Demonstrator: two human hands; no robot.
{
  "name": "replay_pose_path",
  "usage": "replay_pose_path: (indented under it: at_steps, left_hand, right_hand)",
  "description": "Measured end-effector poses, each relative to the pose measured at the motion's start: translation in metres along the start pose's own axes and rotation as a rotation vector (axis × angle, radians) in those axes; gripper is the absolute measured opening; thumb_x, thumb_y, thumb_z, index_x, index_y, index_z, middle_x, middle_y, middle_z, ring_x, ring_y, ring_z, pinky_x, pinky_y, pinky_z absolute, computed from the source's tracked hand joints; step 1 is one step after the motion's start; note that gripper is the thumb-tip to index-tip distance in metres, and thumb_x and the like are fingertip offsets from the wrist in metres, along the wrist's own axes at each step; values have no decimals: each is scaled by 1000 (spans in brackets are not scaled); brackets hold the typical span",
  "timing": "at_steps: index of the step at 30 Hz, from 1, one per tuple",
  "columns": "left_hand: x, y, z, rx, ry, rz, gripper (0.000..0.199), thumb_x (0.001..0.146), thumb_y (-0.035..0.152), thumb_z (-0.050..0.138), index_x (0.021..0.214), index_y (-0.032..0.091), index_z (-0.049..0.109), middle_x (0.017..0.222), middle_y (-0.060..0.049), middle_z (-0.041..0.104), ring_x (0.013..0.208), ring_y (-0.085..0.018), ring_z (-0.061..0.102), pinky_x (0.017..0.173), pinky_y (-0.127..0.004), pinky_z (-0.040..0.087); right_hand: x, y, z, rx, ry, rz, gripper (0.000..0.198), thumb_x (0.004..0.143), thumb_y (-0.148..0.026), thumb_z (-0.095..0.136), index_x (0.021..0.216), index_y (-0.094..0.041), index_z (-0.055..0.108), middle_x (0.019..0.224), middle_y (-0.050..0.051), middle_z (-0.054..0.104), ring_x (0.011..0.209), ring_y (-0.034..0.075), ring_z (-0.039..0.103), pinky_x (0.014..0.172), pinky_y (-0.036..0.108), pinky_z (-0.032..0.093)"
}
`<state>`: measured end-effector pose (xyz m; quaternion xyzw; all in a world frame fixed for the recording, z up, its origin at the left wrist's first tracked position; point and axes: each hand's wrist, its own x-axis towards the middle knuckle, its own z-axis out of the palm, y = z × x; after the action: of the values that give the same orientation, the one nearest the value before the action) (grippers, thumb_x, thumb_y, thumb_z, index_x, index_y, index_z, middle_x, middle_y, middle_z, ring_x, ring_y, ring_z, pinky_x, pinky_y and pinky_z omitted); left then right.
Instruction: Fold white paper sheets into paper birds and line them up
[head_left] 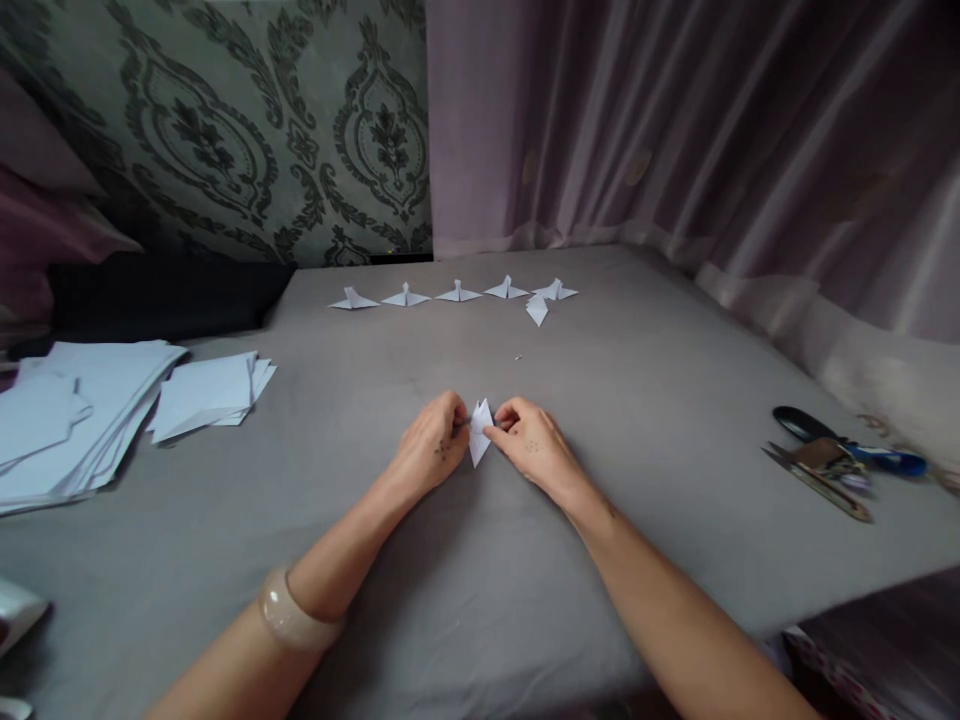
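Between my two hands is a small white folded paper (480,432), kite-shaped, with two points at its top and one at its bottom. My left hand (436,437) pinches its left edge between thumb and bent fingers. On the opposite edge, my right hand (534,442) grips the paper with the thumb lying over its front. Farther back, several finished paper cranes (457,291) with spread wings stand in a row. A flat folded paper piece (537,309) lies just in front of the rightmost crane.
On the left are a stack of large white sheets (112,400), a pile of smaller paper (206,393) and a black cloth (165,295). Scissors (817,482) and a blue-and-black tool (885,458) lie at the right on the grey tablecloth (675,420). A tiny white scrap (518,357) sits beyond my hands.
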<state>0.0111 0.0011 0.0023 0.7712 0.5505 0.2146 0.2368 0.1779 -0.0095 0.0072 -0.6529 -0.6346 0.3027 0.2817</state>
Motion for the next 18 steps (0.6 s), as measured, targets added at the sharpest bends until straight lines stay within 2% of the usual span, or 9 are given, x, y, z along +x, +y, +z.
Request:
replay_pose_path:
  at_steps: [2, 4, 8, 13, 18]
  left_hand:
    - [-4, 1, 2, 18, 3, 41, 11, 84, 15, 43, 91, 20, 50, 85, -3, 58, 79, -17, 54, 64, -26, 40]
    - [-8, 5, 3, 80, 3, 99, 15, 88, 14, 39, 91, 20, 52, 89, -4, 59, 85, -18, 54, 69, -27, 41]
    - [-17, 15, 4, 322, -61, 199, 23, 88, 10, 37, 95, 18, 57, 97, -8, 59, 89, -21, 52, 76, -31, 43]
    - [-26, 29, 6, 555, -161, 277, 24, 84, 7, 42, 97, 13, 61, 99, -12, 59, 93, -25, 50, 81, -35, 46]
    - [-28, 32, 3, 568, -222, 227, 30, 83, 6, 42, 106, 10, 60, 100, -12, 58, 92, -24, 52, 80, -34, 49]
  right_hand:
    - [-1, 3, 0, 8, 9, -50, 11, 74, -25, 65, 83, -19, 61, 76, 0, 63, 65, 13, 56, 63, 24, 43]
    - [-5, 5, 1, -17, 2, -158, 4, 80, -22, 60, 83, -20, 62, 82, 1, 62, 68, 12, 57, 66, 24, 43]
    - [-18, -1, 2, -229, -21, -331, 23, 90, -13, 44, 94, -21, 65, 97, 6, 61, 83, 15, 59, 72, 25, 44]
    - [-39, -18, 2, -617, -93, -351, 33, 93, -10, 34, 114, -17, 58, 106, 12, 59, 88, 22, 60, 68, 31, 46]
    - [-48, -26, -2, -727, -124, -353, 36, 93, -10, 31, 123, -17, 51, 108, 11, 58, 89, 21, 60, 73, 32, 48]
